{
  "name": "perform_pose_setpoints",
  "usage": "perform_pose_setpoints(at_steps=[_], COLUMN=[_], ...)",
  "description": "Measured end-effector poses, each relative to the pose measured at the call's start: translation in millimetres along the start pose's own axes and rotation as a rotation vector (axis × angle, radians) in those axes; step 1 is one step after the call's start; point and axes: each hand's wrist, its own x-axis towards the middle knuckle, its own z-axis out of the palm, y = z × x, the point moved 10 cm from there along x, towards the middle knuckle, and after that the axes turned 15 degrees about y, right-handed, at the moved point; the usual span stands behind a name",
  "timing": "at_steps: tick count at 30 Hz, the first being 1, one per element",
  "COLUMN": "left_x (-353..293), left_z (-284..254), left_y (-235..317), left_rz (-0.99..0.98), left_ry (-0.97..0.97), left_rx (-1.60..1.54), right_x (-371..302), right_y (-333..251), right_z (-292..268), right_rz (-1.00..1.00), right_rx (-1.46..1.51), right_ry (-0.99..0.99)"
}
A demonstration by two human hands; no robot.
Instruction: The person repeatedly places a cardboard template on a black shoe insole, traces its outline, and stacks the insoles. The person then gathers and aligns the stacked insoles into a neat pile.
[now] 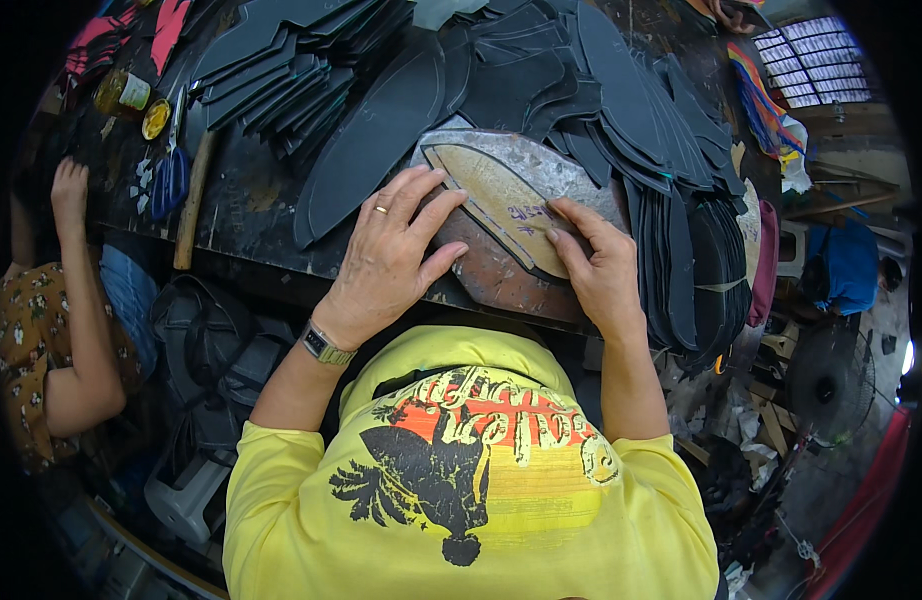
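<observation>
A tan, leaf-shaped pattern piece (501, 205) with dark edging and purple handwriting lies over a worn grey slab (571, 175). At its left edge is my left hand (391, 245), fingers stretched and apart, fingertips touching the piece's edge; it wears a ring and a wristwatch. My right hand (601, 255) holds the opposite edge between thumb and forefinger. The underside of the piece is hidden. A reddish-brown area (491, 275) of the slab shows below it. Large dark curved cut pieces (376, 140) lie just beyond my left hand.
Fanned stacks of dark pieces (671, 250) cover the table's far and right sides. To the left lie blue-handled scissors (170, 180), a wooden-handled tool (194, 200), a jar (121, 93) and a yellow-filled lid (156, 118). Another person's arm (78, 300) is at left; a fan (831, 380) stands right.
</observation>
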Motion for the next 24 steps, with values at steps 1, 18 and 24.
perform_pose_setpoints(at_steps=[1,18,24], left_x=[0,13,10], left_z=[0,4,7], left_y=[0,6,14], left_rz=[-0.002,0.059,0.116], left_ry=[-0.004,-0.071,-0.120], left_rx=[-0.004,0.089,0.118], right_x=[0,-3,-11], right_y=[1,4,7], right_z=[1,-13,-19], right_rz=[0.008,0.059,0.015], right_rx=[-0.003,0.009,-0.055], right_ry=[-0.012,-0.095,0.006])
